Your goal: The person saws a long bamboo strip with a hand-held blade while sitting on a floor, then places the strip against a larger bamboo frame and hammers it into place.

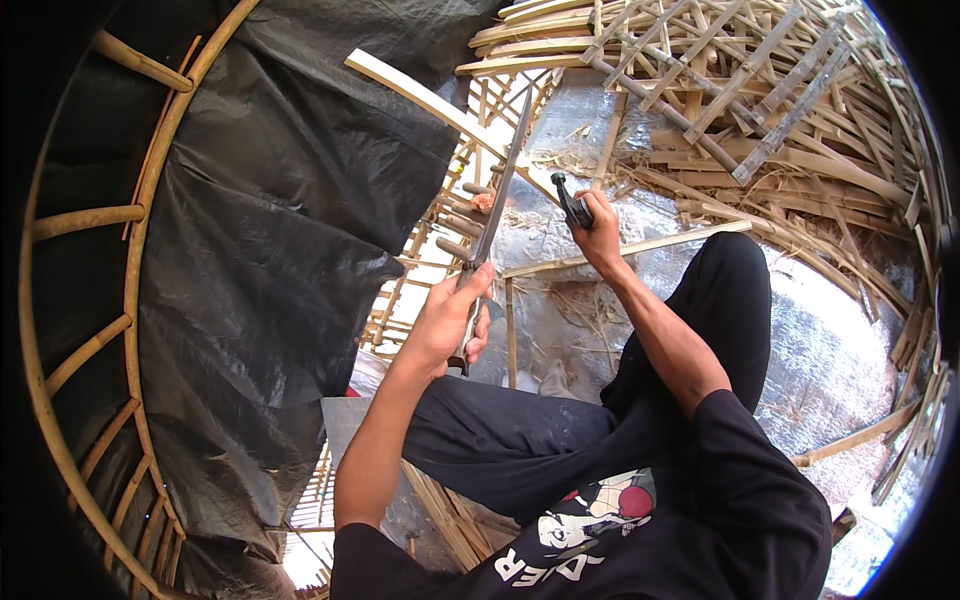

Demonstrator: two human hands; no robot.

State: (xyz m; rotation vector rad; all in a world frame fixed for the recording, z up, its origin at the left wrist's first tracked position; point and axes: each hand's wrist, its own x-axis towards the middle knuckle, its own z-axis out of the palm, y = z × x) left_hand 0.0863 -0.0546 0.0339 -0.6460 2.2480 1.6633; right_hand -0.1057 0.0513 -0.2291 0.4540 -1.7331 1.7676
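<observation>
My left hand (452, 315) is wrapped round the handle of a long machete (497, 205). Its narrow blade points up and away, crossing in front of a pale bamboo strip (420, 97). Over to the right, my right hand (597, 232) grips a short black tool (571, 203) with a rounded end sticking out past the fingers; its exact kind is unclear. The two hands are apart. Below my right hand, a second split bamboo strip (640, 246) stretches toward my bent right knee.
A big heap of split bamboo (800, 165) fills the far right, with a bamboo lattice (720, 75) on top. Black sheeting (270, 200) hangs on the left beside a bamboo-pole frame (140, 200). Silvery sheeting (820, 370) covers the floor. More strips (445, 515) lie beside my left leg.
</observation>
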